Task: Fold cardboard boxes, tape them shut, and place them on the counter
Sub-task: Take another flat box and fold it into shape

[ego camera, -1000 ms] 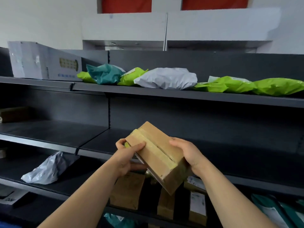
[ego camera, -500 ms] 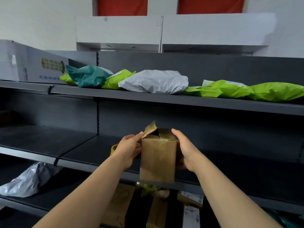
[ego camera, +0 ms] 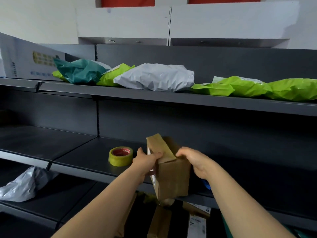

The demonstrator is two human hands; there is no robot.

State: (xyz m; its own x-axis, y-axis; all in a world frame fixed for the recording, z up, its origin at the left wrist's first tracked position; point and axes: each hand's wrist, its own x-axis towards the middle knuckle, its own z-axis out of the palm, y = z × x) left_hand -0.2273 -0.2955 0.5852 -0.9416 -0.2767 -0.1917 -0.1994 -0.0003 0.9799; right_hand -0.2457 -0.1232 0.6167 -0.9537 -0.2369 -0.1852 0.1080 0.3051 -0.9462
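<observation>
A small brown cardboard box (ego camera: 171, 179) is held between both hands in front of the dark middle shelf (ego camera: 82, 157). A strip of tape runs along its top face. My left hand (ego camera: 146, 163) grips the box's upper left edge, fingers curled over the top. My right hand (ego camera: 195, 162) grips its upper right edge. A yellow roll of tape (ego camera: 121, 156) with a red core lies flat on the shelf, just left of my left hand.
The top shelf (ego camera: 154, 97) carries green, teal and grey mailer bags and a large grey carton (ego camera: 22, 59). A grey bag (ego camera: 25, 184) lies on the lower left shelf. Brown boxes (ego camera: 159, 222) stand on the lowest shelf below my hands.
The box has been turned so its taped face is on top, and lowered toward the middle shelf. The tape roll, earlier hidden behind my left hand, now lies in plain view.
</observation>
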